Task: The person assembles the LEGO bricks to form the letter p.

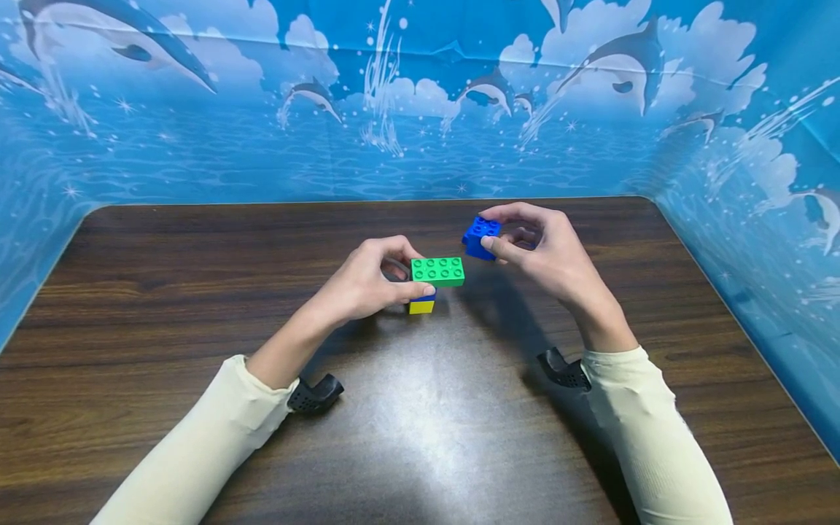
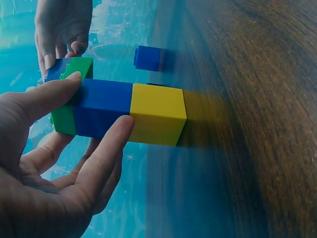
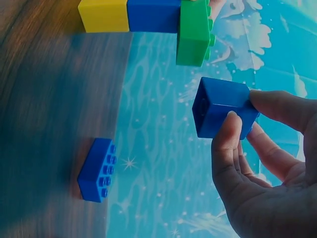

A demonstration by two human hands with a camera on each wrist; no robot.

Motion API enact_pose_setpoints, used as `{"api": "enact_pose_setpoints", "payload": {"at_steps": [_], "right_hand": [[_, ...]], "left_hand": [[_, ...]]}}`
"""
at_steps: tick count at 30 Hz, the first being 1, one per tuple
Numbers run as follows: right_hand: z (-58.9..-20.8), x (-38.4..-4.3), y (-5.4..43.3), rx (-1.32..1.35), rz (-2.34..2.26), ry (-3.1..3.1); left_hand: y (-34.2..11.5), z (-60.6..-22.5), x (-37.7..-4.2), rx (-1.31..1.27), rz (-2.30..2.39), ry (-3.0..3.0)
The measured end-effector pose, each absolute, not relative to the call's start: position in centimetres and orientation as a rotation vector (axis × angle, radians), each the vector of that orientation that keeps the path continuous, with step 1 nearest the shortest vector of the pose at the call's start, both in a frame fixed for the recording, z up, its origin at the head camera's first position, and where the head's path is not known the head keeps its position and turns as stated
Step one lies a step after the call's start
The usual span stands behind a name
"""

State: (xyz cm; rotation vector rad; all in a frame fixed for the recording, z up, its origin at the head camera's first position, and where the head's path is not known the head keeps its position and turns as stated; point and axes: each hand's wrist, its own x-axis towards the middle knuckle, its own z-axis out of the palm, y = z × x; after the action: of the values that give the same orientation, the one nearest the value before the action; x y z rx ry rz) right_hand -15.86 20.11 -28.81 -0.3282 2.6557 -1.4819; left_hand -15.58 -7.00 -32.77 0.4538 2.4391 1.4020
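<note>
My left hand (image 1: 367,281) grips a stack of toy building bricks, thumb along the near side. From the bottom, the stack has a yellow brick (image 2: 157,114), a blue brick (image 2: 104,106) and a longer green brick (image 1: 437,271), whose studs face up and whose right end overhangs. Whether the yellow underside touches the table is hard to tell. To the right and slightly higher in the head view, my right hand (image 1: 554,248) pinches a blue cube-like brick (image 3: 223,108) between thumb and fingers, apart from the green one.
A studded blue brick (image 3: 96,171) lies on the dark wooden table (image 1: 164,306) beyond the hands, mostly hidden in the head view. A blue dolphin-print cloth (image 1: 420,109) stands behind the table and along its sides. Black wrist mounts (image 1: 316,394) stick out at both sleeves.
</note>
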Motion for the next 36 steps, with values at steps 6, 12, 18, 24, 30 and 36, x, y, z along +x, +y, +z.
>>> {"api": "enact_pose_setpoints", "payload": {"at_steps": [6,12,18,24,30,36], "right_hand": [[-28.6,-15.7,19.5,-0.358,-1.473,2.657],[-28.3,-15.7,18.5,-0.406,-1.48,2.638],[-28.3,-15.5,17.9,-0.427,-1.463,2.621],[-28.0,-15.4,17.2,-0.467,-1.464,2.626],[-28.0,-15.2,16.3,-0.526,-1.455,2.59],[-28.4,-15.0,15.6,-0.582,-1.468,2.54]], "left_hand": [[-7.0,-32.8,-15.6,0.445,1.478,2.355],[-7.1,-32.8,-15.6,0.437,1.524,2.3],[-7.1,-33.0,-15.7,0.438,1.531,2.287],[-7.0,-33.1,-15.7,0.443,1.544,2.282],[-7.0,-33.2,-15.7,0.459,1.566,2.269],[-7.1,-33.2,-15.7,0.471,1.565,2.275]]}}
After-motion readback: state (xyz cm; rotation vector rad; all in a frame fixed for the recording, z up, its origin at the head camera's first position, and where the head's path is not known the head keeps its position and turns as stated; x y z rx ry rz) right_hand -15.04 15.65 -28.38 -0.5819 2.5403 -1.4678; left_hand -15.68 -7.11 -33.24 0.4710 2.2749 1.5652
